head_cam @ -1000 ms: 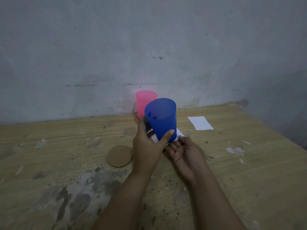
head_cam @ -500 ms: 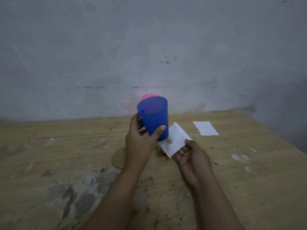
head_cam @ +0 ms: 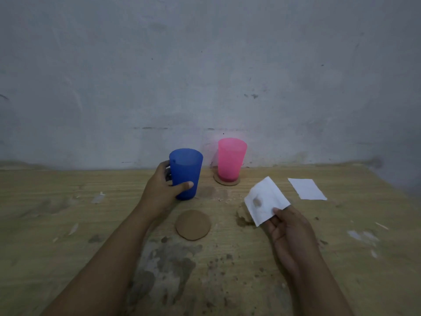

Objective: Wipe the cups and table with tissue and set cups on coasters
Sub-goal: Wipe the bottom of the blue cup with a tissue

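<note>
My left hand (head_cam: 162,188) grips the blue plastic cup (head_cam: 186,172), which stands upright at table level beyond a bare round brown coaster (head_cam: 193,225); I cannot tell whether its base touches the wood. A pink cup (head_cam: 230,158) stands on a second coaster (head_cam: 226,181) by the wall. My right hand (head_cam: 289,229) pinches a white tissue (head_cam: 265,200) with a brown stain, held a little above the table to the right.
A second white tissue (head_cam: 307,189) lies flat at the back right. The wooden table (head_cam: 68,224) is worn, with dark stains in front of the coaster and crumbs near the stained tissue. A grey wall (head_cam: 205,76) closes off the back.
My left hand has lowered the blue cup to the left, uncovering the pink cup and the near coaster. My right hand has drawn the tissue away to the right.
</note>
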A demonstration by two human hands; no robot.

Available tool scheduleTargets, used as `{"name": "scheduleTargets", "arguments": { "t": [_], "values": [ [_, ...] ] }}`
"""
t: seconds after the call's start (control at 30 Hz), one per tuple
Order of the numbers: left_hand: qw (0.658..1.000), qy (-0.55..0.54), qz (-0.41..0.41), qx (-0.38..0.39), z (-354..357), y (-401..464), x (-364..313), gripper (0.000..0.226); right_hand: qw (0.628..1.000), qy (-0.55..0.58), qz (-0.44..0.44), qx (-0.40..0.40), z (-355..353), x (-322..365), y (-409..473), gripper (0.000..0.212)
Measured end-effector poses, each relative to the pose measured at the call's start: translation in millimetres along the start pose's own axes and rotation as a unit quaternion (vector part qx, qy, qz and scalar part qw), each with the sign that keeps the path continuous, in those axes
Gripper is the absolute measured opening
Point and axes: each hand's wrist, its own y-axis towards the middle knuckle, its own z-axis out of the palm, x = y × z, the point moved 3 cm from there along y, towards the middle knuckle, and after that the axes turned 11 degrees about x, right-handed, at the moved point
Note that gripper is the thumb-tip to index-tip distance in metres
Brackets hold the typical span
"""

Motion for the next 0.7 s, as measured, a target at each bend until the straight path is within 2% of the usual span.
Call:
{"name": "scheduleTargets", "arguments": {
  "t": [0.23, 0.33, 0.43, 0.47, 0.5, 0.57, 0.63, 0.7],
  "values": [
    [1.0, 0.001, -0.016, -0.016, 3, -14, 2, 0.085, 0.999, -0.023, -0.013, 0.025, 2, 1, 1, 0.028],
    [0.994, 0.018, -0.007, -0.104, 2, -32, -7, 0.08, 0.998, -0.037, -0.016, 0.038, 6, -1, -1, 0.029],
    [0.972, 0.016, 0.055, -0.23, 4, -59, -22, 0.056, 0.997, -0.053, -0.024, 0.046, 13, -1, -4, 0.028],
    [0.967, 0.008, 0.073, -0.243, 9, -67, -27, 0.046, 0.997, -0.058, -0.025, 0.045, 15, -1, -6, 0.028],
    [0.969, -0.003, 0.083, -0.233, 18, -72, -32, 0.037, 0.997, -0.063, -0.027, 0.046, 16, 0, -7, 0.027],
    [0.983, -0.019, 0.088, -0.157, 40, -79, -38, 0.026, 0.995, -0.082, -0.029, 0.044, 20, 1, -10, 0.027],
    [0.994, -0.02, 0.08, -0.068, 64, -83, -39, 0.027, 0.993, -0.108, -0.03, 0.042, 23, 0, -12, 0.027],
    [0.997, -0.01, 0.071, -0.01, 82, -85, -40, 0.029, 0.989, -0.136, -0.032, 0.042, 23, 1, -14, 0.029]
  ]
}}
